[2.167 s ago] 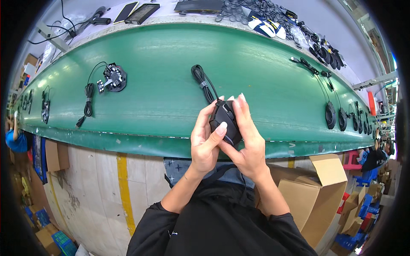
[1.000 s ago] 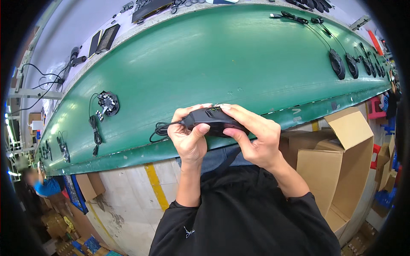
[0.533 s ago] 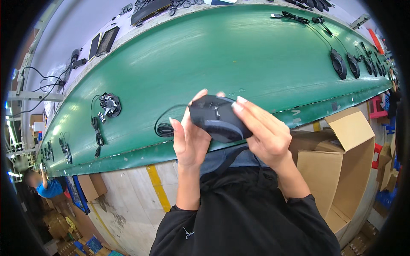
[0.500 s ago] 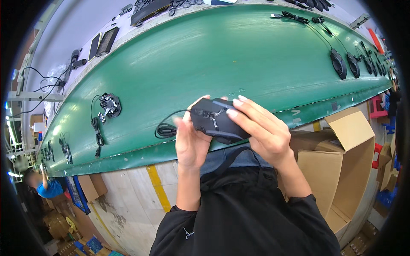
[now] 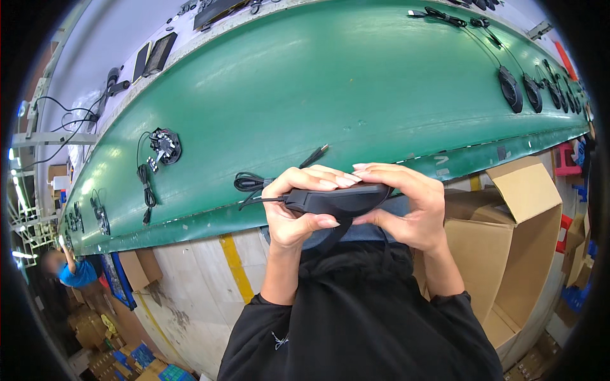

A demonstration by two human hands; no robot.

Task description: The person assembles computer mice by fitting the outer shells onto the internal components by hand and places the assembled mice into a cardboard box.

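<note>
Between both hands I hold a black computer mouse (image 5: 337, 202), turned so that its side faces me. My left hand (image 5: 293, 206) grips the cable end, fingers on top and thumb along the lower edge. My right hand (image 5: 410, 202) pinches the other end, fingertips above and thumb below. The mouse's thin cable leaves on the left and runs to a coiled cable bundle (image 5: 249, 181) on the green belt (image 5: 273, 108). The cable's plug (image 5: 323, 150) lies beyond my left hand. Its underside is hidden from view.
An opened mouse with exposed parts (image 5: 166, 146) and its bundled cable lie to the left. Several finished-looking black mice (image 5: 510, 89) line the right side. An open cardboard box (image 5: 483, 267) stands at my right. A person in blue (image 5: 77, 273) is at the far left.
The mouse has been tipped from showing its top to showing its side. My left hand has closed around its cable end, and my right thumb now shows beneath it.
</note>
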